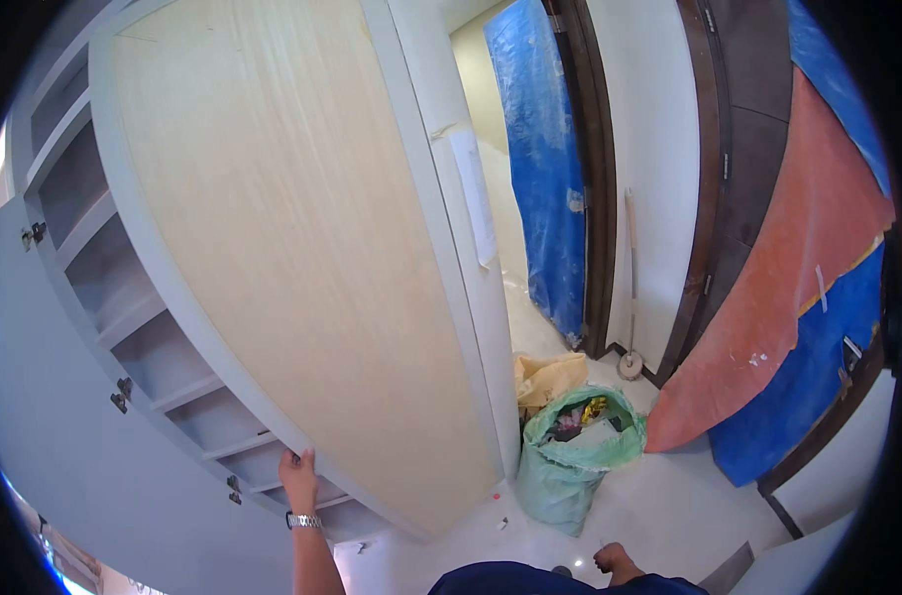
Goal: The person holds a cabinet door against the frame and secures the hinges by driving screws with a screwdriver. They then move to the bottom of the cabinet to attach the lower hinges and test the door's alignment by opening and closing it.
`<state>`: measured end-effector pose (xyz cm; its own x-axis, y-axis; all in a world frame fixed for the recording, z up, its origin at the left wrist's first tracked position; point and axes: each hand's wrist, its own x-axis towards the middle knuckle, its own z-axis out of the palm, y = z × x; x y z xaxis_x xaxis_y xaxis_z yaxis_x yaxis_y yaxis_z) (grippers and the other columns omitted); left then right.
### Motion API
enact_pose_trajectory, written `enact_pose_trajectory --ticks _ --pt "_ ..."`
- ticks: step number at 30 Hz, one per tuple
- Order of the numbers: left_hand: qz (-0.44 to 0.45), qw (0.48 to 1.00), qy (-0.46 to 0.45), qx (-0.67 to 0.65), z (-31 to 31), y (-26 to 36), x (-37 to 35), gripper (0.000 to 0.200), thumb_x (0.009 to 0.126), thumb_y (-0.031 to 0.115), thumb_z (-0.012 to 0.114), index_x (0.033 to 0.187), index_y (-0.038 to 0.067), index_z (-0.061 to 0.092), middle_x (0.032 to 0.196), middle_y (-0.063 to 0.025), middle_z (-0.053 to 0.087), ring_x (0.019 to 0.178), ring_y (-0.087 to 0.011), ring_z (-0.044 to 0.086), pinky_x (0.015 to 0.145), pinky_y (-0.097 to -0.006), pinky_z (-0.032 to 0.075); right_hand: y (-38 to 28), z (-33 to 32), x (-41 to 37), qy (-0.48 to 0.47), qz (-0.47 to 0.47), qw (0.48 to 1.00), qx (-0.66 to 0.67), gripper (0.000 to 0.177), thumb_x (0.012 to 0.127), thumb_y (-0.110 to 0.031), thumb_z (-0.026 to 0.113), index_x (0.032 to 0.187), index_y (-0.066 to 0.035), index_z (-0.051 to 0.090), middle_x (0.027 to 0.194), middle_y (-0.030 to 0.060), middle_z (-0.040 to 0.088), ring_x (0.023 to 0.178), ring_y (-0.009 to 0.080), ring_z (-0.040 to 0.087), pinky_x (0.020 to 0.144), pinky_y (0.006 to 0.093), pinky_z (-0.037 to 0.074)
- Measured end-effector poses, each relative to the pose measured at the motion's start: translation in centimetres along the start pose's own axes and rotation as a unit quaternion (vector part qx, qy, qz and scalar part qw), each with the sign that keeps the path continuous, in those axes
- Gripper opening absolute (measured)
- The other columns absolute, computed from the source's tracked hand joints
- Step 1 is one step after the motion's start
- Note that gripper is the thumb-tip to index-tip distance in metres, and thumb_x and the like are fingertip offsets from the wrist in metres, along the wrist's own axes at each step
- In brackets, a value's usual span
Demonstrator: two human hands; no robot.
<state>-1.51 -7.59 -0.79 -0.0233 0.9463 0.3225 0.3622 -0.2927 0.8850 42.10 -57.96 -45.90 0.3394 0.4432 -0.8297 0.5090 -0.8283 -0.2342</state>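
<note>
My left hand [298, 478], with a metal-band watch [303, 521] on the wrist, is at the lower front edge of the white cabinet frame [188, 297]. Its fingers are curled at that edge, beside the shelves. A pale wood-grain panel [302, 218] fills the cabinet side. Low in the view, my right hand [612, 559] hangs near my body with its fingers closed. Whatever those fingers hold, if anything, is too small to make out.
An open grey cabinet door [84, 397] with hinges stands at left. A green sack [568, 486] of rubbish sits on the floor beside a yellowish sack [550, 377]. Blue sheeting [545, 169] and red sheeting [738, 317] cover doors. A long-handled tool [630, 297] leans on the wall.
</note>
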Motion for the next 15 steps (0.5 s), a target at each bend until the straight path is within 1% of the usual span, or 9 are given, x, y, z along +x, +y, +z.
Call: enact_pose_trajectory --ticks 3,6,7,8,9,10,12,15 --pt "0.077 0.99 -0.002 -0.118 1.1 -1.9 4.4 0.016 0.086 0.006 0.06 0.096 -0.006 0.055 0.09 -0.0108 0.064 0.081 -0.0148 0.059 0.074 -0.0271 0.047 -1.5 2.0 -2.0 0.028 -0.019 0.999 -0.035 0.023 0.077 -0.022 0.062 0.1 -0.018 0.066 0.094 0.0009 0.067 0.088 0.02 0.064 0.071 0.0325 0.052" --pt "0.046 0.996 -0.007 -0.078 1.8 -2.8 7.6 0.015 0.087 0.004 0.058 0.098 -0.006 0.055 0.095 -0.0123 0.064 0.088 -0.017 0.06 0.08 -0.0282 0.046 0.8 5.3 -1.7 0.035 -0.065 0.987 -0.14 0.025 0.075 -0.025 0.064 0.099 -0.02 0.066 0.096 -0.0004 0.067 0.088 0.0195 0.064 0.071 0.0321 0.052" --pt "0.049 0.995 -0.003 -0.084 2.1 -2.7 8.1 0.015 0.087 0.005 0.058 0.098 -0.006 0.055 0.094 -0.0122 0.064 0.086 -0.0166 0.06 0.079 -0.028 0.046 2.2 6.8 -0.9 0.032 -0.077 0.981 -0.178 0.025 0.074 -0.027 0.065 0.098 -0.021 0.066 0.096 -0.0008 0.067 0.088 0.0193 0.064 0.071 0.032 0.052" --pt "0.051 0.995 0.002 -0.09 2.4 -2.5 8.4 0.016 0.087 0.005 0.059 0.097 -0.006 0.055 0.093 -0.0121 0.064 0.084 -0.0162 0.06 0.077 -0.0278 0.046 4.7 10.1 2.1 0.009 -0.099 0.972 -0.213 0.026 0.073 -0.028 0.066 0.098 -0.021 0.066 0.096 -0.0013 0.067 0.088 0.0191 0.064 0.071 0.0318 0.052" --pt "0.052 0.994 0.007 -0.096 2.6 -2.4 8.7 0.016 0.087 0.005 0.059 0.097 -0.006 0.055 0.092 -0.012 0.065 0.082 -0.0159 0.059 0.075 -0.0277 0.047 4.5 9.3 -0.4 0.026 -0.083 0.972 -0.219 0.026 0.073 -0.028 0.066 0.097 -0.021 0.066 0.096 -0.0015 0.067 0.088 0.019 0.064 0.072 0.0318 0.052" --pt "0.055 0.995 0.023 -0.086 2.8 -2.4 9.0 0.014 0.086 0.006 0.06 0.093 -0.006 0.055 0.087 -0.0105 0.063 0.077 -0.015 0.057 0.071 -0.0279 0.046 3.8 8.8 -2.6 0.028 -0.074 0.973 -0.217 0.026 0.073 -0.029 0.066 0.097 -0.021 0.066 0.096 -0.0016 0.067 0.088 0.019 0.064 0.072 0.0318 0.052" --pt "0.06 0.995 0.055 -0.064 3.2 -2.6 9.3 0.013 0.086 0.007 0.061 0.085 -0.005 0.054 0.076 -0.0077 0.061 0.067 -0.0133 0.052 0.062 -0.0285 0.044 4.0 9.1 -3.9 0.031 -0.062 0.973 -0.22 0.025 0.073 -0.029 0.066 0.097 -0.022 0.067 0.097 -0.002 0.067 0.088 0.0189 0.064 0.072 0.0318 0.052" --pt "0.056 0.995 0.071 -0.05 3.4 -3.5 10.5 0.022 0.085 0.009 0.063 0.074 -0.002 0.049 0.061 -0.0029 0.05 0.057 -0.012 0.038 0.052 -0.0304 0.036 4.3 9.3 -5.0 0.034 -0.051 0.972 -0.228 0.025 0.072 -0.03 0.066 0.096 -0.022 0.067 0.097 -0.0025 0.067 0.088 0.0187 0.064 0.072 0.0318 0.052"
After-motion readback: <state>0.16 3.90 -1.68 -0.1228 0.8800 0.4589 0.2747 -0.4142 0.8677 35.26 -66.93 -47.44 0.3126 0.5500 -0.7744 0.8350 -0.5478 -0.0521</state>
